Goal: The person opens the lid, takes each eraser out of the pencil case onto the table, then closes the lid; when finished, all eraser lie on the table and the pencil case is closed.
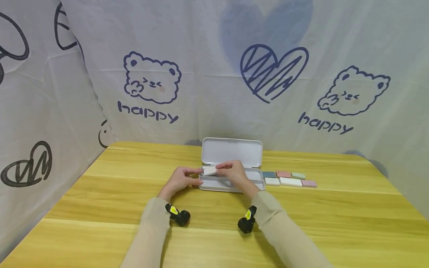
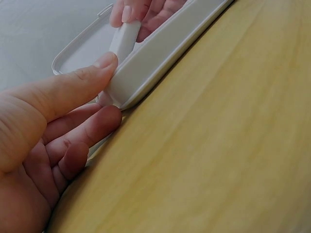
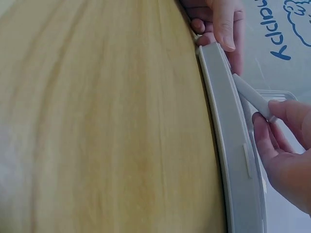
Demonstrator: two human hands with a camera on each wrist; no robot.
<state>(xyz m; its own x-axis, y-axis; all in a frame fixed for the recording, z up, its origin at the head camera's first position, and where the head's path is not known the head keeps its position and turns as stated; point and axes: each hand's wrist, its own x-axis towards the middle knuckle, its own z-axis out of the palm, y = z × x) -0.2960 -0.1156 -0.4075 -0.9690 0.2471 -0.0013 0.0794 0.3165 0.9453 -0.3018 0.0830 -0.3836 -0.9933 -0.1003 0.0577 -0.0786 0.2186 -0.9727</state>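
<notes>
A white pencil case (image 1: pixel 219 188) lies on the wooden table with its hinged lid (image 1: pixel 232 152) standing up at the back. My left hand (image 1: pixel 179 181) grips the case's left end, thumb at the rim and fingers against the outside, as the left wrist view shows. Between thumb and fingers, my right hand (image 1: pixel 236 174) pinches a white rectangular block (image 3: pixel 251 94). That block is tilted over the left part of the rear compartment, its far end close to the left end wall. A divider runs lengthwise through the case. The right hand hides part of the interior.
To the right of the case, small flat blocks lie in two rows: blue (image 1: pixel 269 174), pink (image 1: pixel 283 174) and green (image 1: pixel 298 175) behind, white (image 1: pixel 290 182) and purple (image 1: pixel 309 184) ones in front. A printed curtain (image 1: pixel 214 93) hangs behind the table (image 1: pixel 207 227).
</notes>
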